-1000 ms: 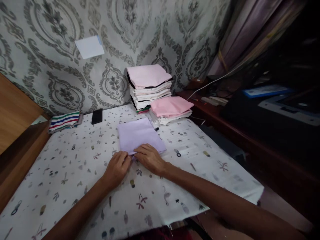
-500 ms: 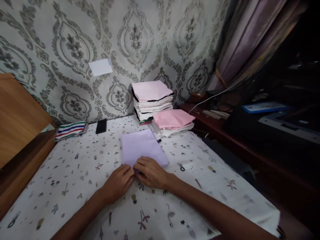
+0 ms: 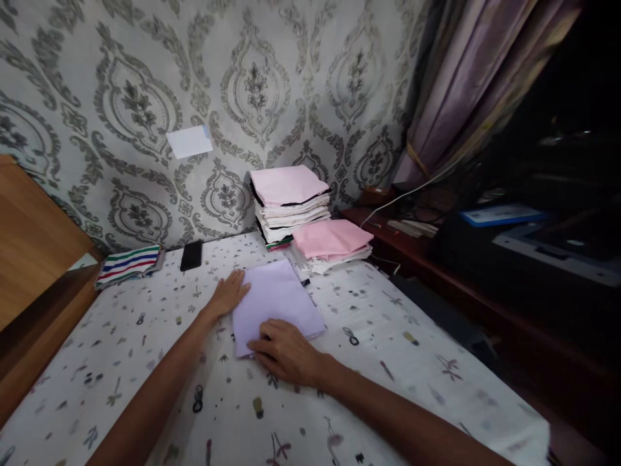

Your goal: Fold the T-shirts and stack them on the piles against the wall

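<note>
A folded lavender cloth (image 3: 277,291) lies flat on the patterned white sheet (image 3: 160,388) in front of me. Along its left edge, towards the far corner, rests my left hand (image 3: 229,293), fingers stretched out and touching the fabric. My right hand (image 3: 286,353) is at the near edge, its fingers curled in and gripping the cloth there. Just beyond the lavender piece sits a low stack topped by a pink folded cloth (image 3: 332,239). Behind that stands a taller pile with a pale pink cloth (image 3: 291,184) on top.
Striped folded cloth (image 3: 129,264) and a black phone (image 3: 191,255) lie at the back left. A wooden board (image 3: 39,239) bounds the left side. The patterned wall (image 3: 194,77) rises behind. On the right are a dark red ledge (image 3: 412,243), a white cable (image 3: 412,189) and a curtain (image 3: 446,97).
My left hand has left the near edge and moved forward along the cloth's left side, its fingers opening out. My right hand stays at the near edge. The view has shifted slightly.
</note>
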Demonstrator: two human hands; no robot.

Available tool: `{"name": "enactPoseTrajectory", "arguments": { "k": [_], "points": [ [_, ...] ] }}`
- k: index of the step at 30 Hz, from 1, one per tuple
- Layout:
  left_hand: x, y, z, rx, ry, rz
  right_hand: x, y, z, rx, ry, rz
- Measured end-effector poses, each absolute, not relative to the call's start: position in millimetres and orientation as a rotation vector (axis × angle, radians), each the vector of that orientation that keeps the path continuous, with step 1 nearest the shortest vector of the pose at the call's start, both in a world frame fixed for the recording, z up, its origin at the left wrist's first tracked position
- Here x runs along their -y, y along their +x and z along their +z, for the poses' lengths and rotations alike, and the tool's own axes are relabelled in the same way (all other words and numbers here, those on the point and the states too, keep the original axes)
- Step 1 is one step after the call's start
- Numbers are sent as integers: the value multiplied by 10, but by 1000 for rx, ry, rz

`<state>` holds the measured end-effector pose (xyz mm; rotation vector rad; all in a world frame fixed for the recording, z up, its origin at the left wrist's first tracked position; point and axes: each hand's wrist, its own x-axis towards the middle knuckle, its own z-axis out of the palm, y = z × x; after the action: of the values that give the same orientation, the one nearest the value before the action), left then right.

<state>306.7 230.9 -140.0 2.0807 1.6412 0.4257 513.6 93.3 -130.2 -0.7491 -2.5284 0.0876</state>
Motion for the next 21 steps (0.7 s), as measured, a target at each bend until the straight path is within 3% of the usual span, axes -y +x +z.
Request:
{"name": "enactPoseTrajectory", "arguments": {
  "k": [6, 14, 18, 21],
  "points": [
    [-2435, 3093, -1406, -1652, 1885, 804, -916, 5152, -1250, 2547, -759, 126],
    [-1448, 3089, -1428, -1498, 1003, 1316, -1295, 5339, -1069, 2289, -910, 449],
    [-1006, 3263, -1188, -1233, 702, 1084, -1954, 5338, -940, 2359, -1275, 305],
    [-901, 3390, -1060, -1175, 651, 939, -2384, 5306, -860, 2526, -1427, 414]
  ]
}}
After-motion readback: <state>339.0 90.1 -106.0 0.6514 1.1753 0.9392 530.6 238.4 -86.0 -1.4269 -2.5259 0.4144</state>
